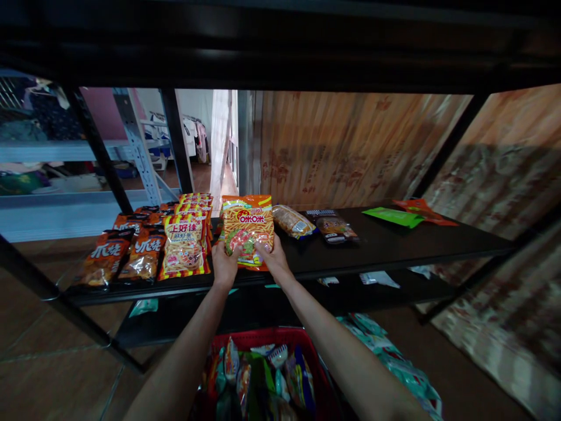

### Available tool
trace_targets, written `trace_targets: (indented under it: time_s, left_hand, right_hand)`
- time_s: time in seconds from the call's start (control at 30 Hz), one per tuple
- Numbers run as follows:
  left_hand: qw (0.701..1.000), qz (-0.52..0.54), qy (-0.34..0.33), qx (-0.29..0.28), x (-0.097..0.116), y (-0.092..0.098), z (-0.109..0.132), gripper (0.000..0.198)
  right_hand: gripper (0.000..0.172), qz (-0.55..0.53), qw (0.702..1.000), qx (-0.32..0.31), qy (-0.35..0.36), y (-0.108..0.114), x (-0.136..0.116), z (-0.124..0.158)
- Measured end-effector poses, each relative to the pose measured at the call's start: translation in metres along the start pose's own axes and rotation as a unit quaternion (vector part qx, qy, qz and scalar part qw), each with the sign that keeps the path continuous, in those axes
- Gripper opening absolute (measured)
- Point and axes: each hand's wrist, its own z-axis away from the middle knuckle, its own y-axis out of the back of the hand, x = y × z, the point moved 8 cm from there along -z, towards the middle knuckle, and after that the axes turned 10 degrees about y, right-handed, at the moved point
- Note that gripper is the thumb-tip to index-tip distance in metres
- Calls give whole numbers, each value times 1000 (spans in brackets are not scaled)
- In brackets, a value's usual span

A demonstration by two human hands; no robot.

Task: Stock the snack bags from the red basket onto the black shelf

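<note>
Between my two hands stands an orange and yellow snack bag (248,225), upright at the front of the black shelf (381,248). My left hand (225,263) grips its lower left side, with the thumb across the front. On the lower right side, my right hand (272,257) holds it the same way. Other bags seem to be behind it, mostly hidden. Just left of it is a row of yellow and red shrimp snack bags (184,245). Further left lie dark bags with orange print (144,254).
Right of the held bag lie a clear snack bag (293,222), a brown pack (335,227), a green pouch (394,217) and an orange pouch (425,211). Below me a red basket (267,336) holds several snack packs. Teal packs (390,356) lie on the floor, right. Black posts (94,140) frame the shelf.
</note>
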Motion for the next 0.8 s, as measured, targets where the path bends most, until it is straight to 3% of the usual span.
trace_targets:
  time_s: [0.23,0.47,0.63,0.8]
  left_hand:
    - [996,72,-60,-10,18,0,12,36]
    - [992,15,-98,-75,38,0,16,37]
    - [996,-42,-74,-26,30,-1,6,35]
    - [997,-65,-34,-9,17,-8,-5,38]
  right_hand:
    - [91,3,1000,-22,-9,5,-1,10]
    - [63,-109,991,52,-63,12,9,4]
    - [52,-137,983,98,-71,31,12,-7]
    - [52,-88,989,90,-76,46,12,-13]
